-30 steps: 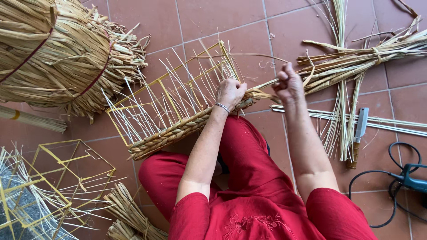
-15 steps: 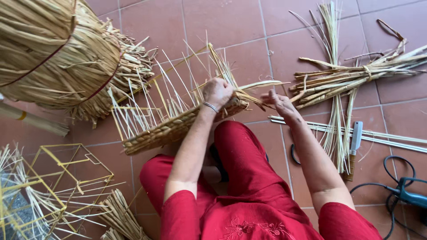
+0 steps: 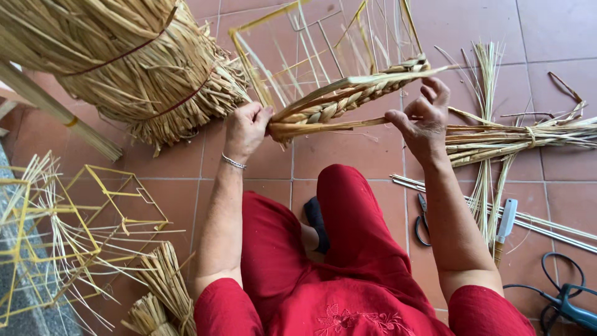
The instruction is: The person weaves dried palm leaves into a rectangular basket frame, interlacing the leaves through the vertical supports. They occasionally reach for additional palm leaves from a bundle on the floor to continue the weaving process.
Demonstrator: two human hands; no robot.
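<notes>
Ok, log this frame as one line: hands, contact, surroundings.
left hand: grips braided straw edge | right hand: fingers open at the braid's far end | wire frame: raised, tilted | straw bundle: on floor

A tied straw bundle (image 3: 124, 68), scissors (image 3: 422, 221) and a knife (image 3: 505, 227) lie nearby.

left hand (image 3: 245, 129): fist closed, bracelet on wrist, arm extended
right hand (image 3: 421, 118): fingers loosely curled, palm open, raised
</notes>
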